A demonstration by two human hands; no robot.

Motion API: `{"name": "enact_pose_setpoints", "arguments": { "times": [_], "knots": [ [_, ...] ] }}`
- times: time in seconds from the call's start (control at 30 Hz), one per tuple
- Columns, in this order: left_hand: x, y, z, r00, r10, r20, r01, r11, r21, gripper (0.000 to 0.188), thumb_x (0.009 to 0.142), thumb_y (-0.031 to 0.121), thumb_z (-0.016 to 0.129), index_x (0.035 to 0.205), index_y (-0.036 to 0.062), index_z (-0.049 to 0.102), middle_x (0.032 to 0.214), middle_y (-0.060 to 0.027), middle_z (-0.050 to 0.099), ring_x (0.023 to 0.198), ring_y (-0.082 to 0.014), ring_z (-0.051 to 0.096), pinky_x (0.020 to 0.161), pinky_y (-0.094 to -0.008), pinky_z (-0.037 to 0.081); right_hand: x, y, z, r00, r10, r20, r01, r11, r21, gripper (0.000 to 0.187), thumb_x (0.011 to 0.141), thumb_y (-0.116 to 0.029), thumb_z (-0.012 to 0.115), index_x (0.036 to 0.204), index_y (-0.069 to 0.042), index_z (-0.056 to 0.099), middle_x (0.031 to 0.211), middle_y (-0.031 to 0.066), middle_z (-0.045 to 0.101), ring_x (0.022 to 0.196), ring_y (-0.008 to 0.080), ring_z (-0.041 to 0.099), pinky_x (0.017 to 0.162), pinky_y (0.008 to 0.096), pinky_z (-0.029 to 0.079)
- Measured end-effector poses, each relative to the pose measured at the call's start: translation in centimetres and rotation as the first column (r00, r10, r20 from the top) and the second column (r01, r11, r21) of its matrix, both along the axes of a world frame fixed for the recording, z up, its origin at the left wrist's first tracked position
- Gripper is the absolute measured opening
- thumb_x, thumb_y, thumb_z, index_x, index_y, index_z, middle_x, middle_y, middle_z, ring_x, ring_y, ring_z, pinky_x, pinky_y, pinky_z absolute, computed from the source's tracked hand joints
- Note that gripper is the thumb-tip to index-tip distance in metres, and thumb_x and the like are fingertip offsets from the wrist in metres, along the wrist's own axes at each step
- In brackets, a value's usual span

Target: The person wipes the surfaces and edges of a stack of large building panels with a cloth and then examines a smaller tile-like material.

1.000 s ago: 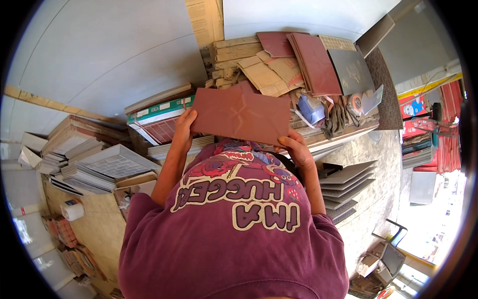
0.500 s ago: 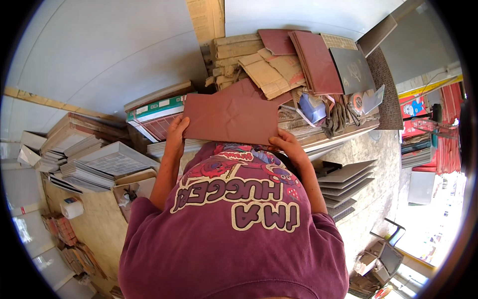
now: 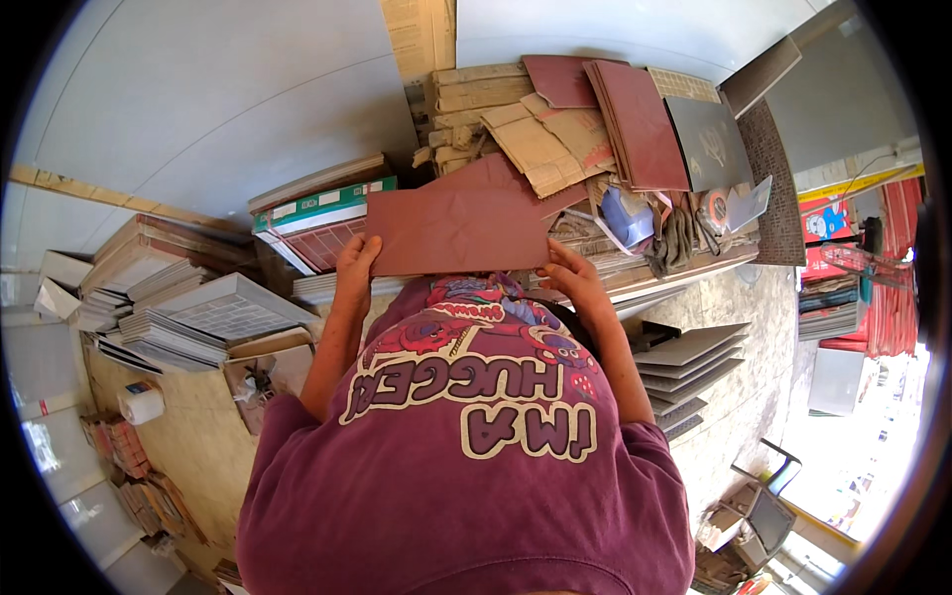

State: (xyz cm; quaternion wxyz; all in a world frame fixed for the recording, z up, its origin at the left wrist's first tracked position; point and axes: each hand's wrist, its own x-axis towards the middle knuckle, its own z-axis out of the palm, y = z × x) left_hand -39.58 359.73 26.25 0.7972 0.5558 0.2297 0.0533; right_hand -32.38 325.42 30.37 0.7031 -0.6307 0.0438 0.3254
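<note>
A reddish-brown rectangular tile [image 3: 456, 230], with a faint raised pattern on its face, is held in front of my body. My left hand [image 3: 355, 266] grips its left end, thumb over the face. At the right end, my right hand [image 3: 575, 278] pinches the lower corner, its fingers partly hidden behind the edge. Just beyond lies another reddish-brown tile [image 3: 486, 177] on a low pile, partly covered by the held one. A stack of similar tiles [image 3: 640, 124] rests to the right of a torn piece of cardboard [image 3: 543, 149].
A dark grey tile [image 3: 702, 144], a blue-and-white object [image 3: 627, 216], grey gloves [image 3: 674, 238] and a tape measure [image 3: 714, 210] lie at the right of the pile. A green-edged tile box [image 3: 322, 208] and stacked tiles [image 3: 178, 342] stand left. Grey tiles [image 3: 689, 362] lean on the right.
The held tile has tilted slightly, its lower edge now higher. My right hand's fingers have shifted along the tile's right edge and look looser. The view has moved a little.
</note>
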Motion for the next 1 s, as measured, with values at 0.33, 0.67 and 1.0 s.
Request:
{"name": "enact_pose_setpoints", "arguments": {
  "times": [0.33,0.67,1.0],
  "knots": [
    [0.5,-1.6,-1.4,0.972,-0.189,-0.139,0.188,0.982,-0.02,0.024,0.089,0.022,0.058,0.104,0.0031,0.057,0.093,-0.0036,0.063,0.08,-0.0095,0.06,0.07,-0.0224,0.047,0.4,-1.1,-1.2,0.945,-0.325,-0.036,0.327,0.942,0.081,0.048,0.085,-0.007,0.056,0.13,0.001,0.043,0.127,0.012,0.049,0.106,0.0219,0.056,0.088,0.0334,0.047],
    [0.3,-2.6,-1.4,0.929,-0.281,-0.24,0.298,0.954,0.036,0.031,0.087,0.024,0.06,0.108,0.0022,0.055,0.09,-0.0047,0.063,0.075,-0.0105,0.059,0.066,-0.0231,0.047,0.6,-1.6,-1.4,0.926,-0.376,-0.038,0.378,0.918,0.119,0.047,0.086,-0.007,0.054,0.131,0.002,0.041,0.126,0.011,0.05,0.108,0.0229,0.055,0.09,0.0351,0.047],
    [0.6,-2.3,-2.2,0.897,-0.336,-0.288,0.367,0.929,0.057,0.032,0.086,0.026,0.062,0.107,0.0041,0.055,0.089,-0.0029,0.06,0.071,-0.0099,0.057,0.061,-0.0225,0.045,0.6,-1.7,-1.9,0.916,-0.402,-0.006,0.4,0.907,0.131,0.049,0.087,-0.007,0.055,0.132,0.003,0.039,0.13,0.0108,0.047,0.111,0.0235,0.053,0.09,0.0351,0.047]
  ]
}}
